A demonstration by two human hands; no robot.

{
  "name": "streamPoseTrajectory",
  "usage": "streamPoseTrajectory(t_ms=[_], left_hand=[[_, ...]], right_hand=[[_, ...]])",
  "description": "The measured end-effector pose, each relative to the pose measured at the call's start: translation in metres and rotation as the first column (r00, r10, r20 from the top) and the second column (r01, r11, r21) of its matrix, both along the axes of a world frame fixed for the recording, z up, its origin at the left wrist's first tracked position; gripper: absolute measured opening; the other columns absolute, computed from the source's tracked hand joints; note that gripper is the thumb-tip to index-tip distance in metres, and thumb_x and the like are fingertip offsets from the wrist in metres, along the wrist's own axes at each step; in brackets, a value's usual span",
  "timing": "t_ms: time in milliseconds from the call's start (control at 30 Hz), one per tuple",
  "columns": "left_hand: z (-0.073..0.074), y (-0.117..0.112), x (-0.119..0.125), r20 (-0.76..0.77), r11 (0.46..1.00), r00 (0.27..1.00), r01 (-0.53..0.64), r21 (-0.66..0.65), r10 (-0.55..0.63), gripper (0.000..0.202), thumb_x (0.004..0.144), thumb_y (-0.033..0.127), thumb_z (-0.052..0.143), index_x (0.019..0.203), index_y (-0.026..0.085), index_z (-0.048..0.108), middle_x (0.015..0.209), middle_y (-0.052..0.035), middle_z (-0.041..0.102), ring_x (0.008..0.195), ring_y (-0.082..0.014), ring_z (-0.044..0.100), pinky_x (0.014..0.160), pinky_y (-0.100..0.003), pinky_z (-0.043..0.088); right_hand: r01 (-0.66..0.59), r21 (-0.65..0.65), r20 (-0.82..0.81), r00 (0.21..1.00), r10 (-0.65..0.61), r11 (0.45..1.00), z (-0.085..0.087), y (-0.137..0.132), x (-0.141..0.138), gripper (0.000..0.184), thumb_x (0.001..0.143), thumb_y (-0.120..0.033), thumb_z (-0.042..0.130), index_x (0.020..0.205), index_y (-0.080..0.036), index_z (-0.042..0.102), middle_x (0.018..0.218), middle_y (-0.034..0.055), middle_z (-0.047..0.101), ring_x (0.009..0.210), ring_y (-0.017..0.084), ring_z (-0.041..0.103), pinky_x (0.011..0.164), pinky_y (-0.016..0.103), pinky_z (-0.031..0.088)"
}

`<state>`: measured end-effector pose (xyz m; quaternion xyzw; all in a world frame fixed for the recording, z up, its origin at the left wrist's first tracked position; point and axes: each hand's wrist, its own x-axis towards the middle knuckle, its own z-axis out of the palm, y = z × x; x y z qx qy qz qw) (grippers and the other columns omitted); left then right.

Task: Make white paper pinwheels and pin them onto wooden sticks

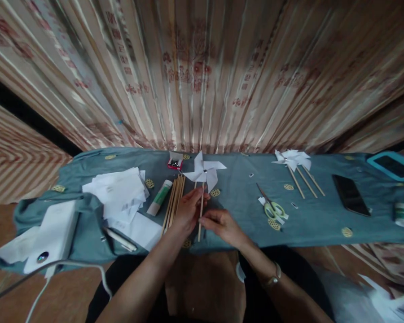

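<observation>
A white paper pinwheel on a thin wooden stick lies over the blue cloth-covered table. My left hand is closed around the stick just below the paper head. Lower down, my right hand pinches the same stick between fingertips. A bundle of bare wooden sticks lies just left of my left hand, with a green-and-white glue tube beside it.
Finished pinwheels lie at the back right. Green-handled scissors, a black phone, a teal tablet and a small jar sit to the right. A paper pile and white box lie left.
</observation>
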<state>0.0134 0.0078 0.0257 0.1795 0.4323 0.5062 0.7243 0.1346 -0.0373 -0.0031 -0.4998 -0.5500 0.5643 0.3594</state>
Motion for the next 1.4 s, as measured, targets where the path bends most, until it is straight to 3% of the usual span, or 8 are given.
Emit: streamPoseTrajectory(t_ms=[167, 367, 933, 1067, 1167, 1267, 1333, 1400], left_hand=[[-0.005, 0.004, 0.000, -0.083, 1.000, 0.996, 0.021, 0.009, -0.021, 0.047, 0.047, 0.045, 0.089, 0.080, 0.014, 0.074, 0.064, -0.0006, 0.069, 0.058, -0.0099, 0.058, 0.059, -0.021, 0.044], [-0.007, 0.005, 0.000, -0.062, 0.999, 0.998, 0.029, 0.016, -0.028, 0.045, 0.051, 0.048, 0.087, 0.078, 0.014, 0.073, 0.064, -0.0020, 0.070, 0.063, -0.0136, 0.063, 0.063, -0.023, 0.047], [-0.015, -0.001, -0.004, -0.096, 0.995, 0.991, 0.097, -0.001, -0.097, 0.039, 0.043, 0.031, 0.091, 0.075, 0.014, 0.076, 0.066, -0.0032, 0.072, 0.059, -0.0105, 0.062, 0.056, -0.020, 0.045], [-0.015, -0.001, -0.004, -0.117, 0.997, 0.990, 0.082, -0.005, -0.082, 0.038, 0.041, 0.030, 0.091, 0.072, 0.015, 0.076, 0.066, -0.0030, 0.072, 0.059, -0.0106, 0.062, 0.058, -0.021, 0.046], [-0.015, -0.001, -0.005, -0.133, 0.997, 0.988, 0.079, -0.014, -0.080, 0.038, 0.039, 0.030, 0.091, 0.070, 0.015, 0.075, 0.064, -0.0023, 0.071, 0.061, -0.0110, 0.062, 0.061, -0.022, 0.046], [-0.016, -0.002, -0.005, -0.176, 0.993, 0.977, 0.116, -0.014, -0.117, 0.038, 0.041, 0.032, 0.091, 0.072, 0.016, 0.076, 0.066, -0.0027, 0.072, 0.064, -0.0119, 0.064, 0.063, -0.022, 0.047], [-0.018, -0.004, -0.004, -0.204, 0.987, 0.967, 0.159, 0.008, -0.154, 0.037, 0.044, 0.033, 0.091, 0.073, 0.016, 0.077, 0.067, -0.0031, 0.072, 0.065, -0.0126, 0.063, 0.064, -0.023, 0.047], [-0.019, -0.006, -0.003, -0.234, 0.978, 0.954, 0.204, 0.037, -0.190, 0.035, 0.046, 0.034, 0.090, 0.074, 0.016, 0.077, 0.068, -0.0035, 0.072, 0.065, -0.0134, 0.063, 0.064, -0.024, 0.047]], right_hand=[[-0.022, -0.029, -0.022, 1.000, 0.021, 0.999, -0.007, -0.003, -0.014, 0.044, 0.078, -0.059, 0.064, 0.063, -0.017, 0.064, 0.057, -0.0016, 0.060, 0.051, 0.009, 0.048, 0.052, 0.023, 0.035], [0.004, -0.035, -0.074, 0.997, -0.007, 0.999, -0.005, 0.005, -0.011, 0.039, 0.078, -0.054, 0.066, 0.064, -0.017, 0.067, 0.059, -0.0004, 0.063, 0.054, 0.010, 0.052, 0.054, 0.023, 0.038], [-0.019, -0.049, -0.081, 0.997, 0.015, 0.999, -0.005, 0.009, 0.001, 0.039, 0.077, -0.056, 0.068, 0.067, -0.018, 0.068, 0.062, -0.0001, 0.065, 0.054, 0.010, 0.053, 0.054, 0.024, 0.041], [-0.052, -0.078, -0.037, 0.998, 0.050, 0.996, 0.004, 0.012, 0.010, 0.044, 0.073, -0.060, 0.070, 0.064, -0.017, 0.067, 0.057, -0.0014, 0.062, 0.052, 0.009, 0.051, 0.051, 0.023, 0.038], [-0.101, -0.132, 0.009, 0.995, 0.103, 0.986, 0.021, 0.019, 0.038, 0.048, 0.071, -0.063, 0.069, 0.059, -0.017, 0.067, 0.057, 0.0001, 0.065, 0.051, 0.009, 0.052, 0.051, 0.024, 0.040], [0.179, -0.008, -0.014, 0.984, -0.179, 0.984, 0.037, 0.028, 0.073, 0.045, 0.073, -0.061, 0.070, 0.059, -0.018, 0.067, 0.059, 0.0008, 0.067, 0.051, 0.009, 0.052, 0.054, 0.024, 0.043], [0.487, 0.149, -0.110, 0.873, -0.475, 0.861, 0.042, 0.035, 0.089, 0.034, 0.070, -0.053, 0.076, 0.065, -0.021, 0.068, 0.066, 0.0003, 0.070, 0.059, 0.011, 0.058, 0.062, 0.025, 0.048], [0.655, 0.243, -0.215, 0.756, -0.618, 0.716, 0.044, 0.040, 0.097, 0.028, 0.065, -0.047, 0.081, 0.076, -0.023, 0.071, 0.080, 0.0007, 0.074, 0.076, 0.014, 0.065, 0.078, 0.029, 0.051]])
